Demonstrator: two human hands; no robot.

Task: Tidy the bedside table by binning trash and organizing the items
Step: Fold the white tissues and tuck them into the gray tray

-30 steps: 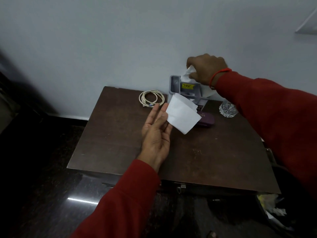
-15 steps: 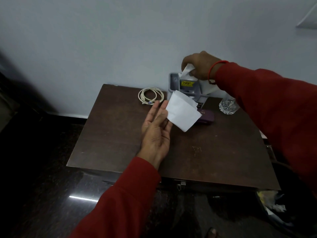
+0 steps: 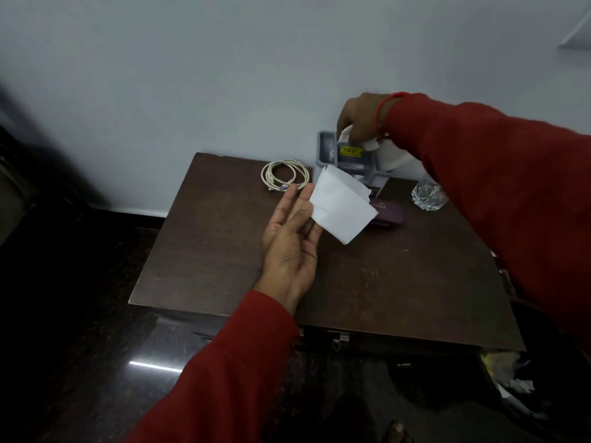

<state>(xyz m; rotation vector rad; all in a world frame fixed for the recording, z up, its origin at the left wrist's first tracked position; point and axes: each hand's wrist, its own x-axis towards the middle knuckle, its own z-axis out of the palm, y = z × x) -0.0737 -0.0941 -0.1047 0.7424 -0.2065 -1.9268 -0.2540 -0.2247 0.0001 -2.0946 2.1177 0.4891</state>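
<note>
Left hand (image 3: 289, 247), palm up over the dark brown wooden bedside table (image 3: 224, 251), pinches 1 folded white paper sheet (image 3: 342, 207) by its near corner btwn fingers (light, limp, creases easily). Farther back, right hand (image 3: 359, 118) is closed on crumpled white paper (image 3: 347, 134) at the grey plastic organiser (image 3: 329, 148) w/ a yellow label; soft stuff, best taken by the bunched top.

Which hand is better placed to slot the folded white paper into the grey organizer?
Left. The left hand already pinches the folded white paper just in front of the grey plastic organizer, while the right hand is busy gripping another white paper at the organizer's top.
</note>
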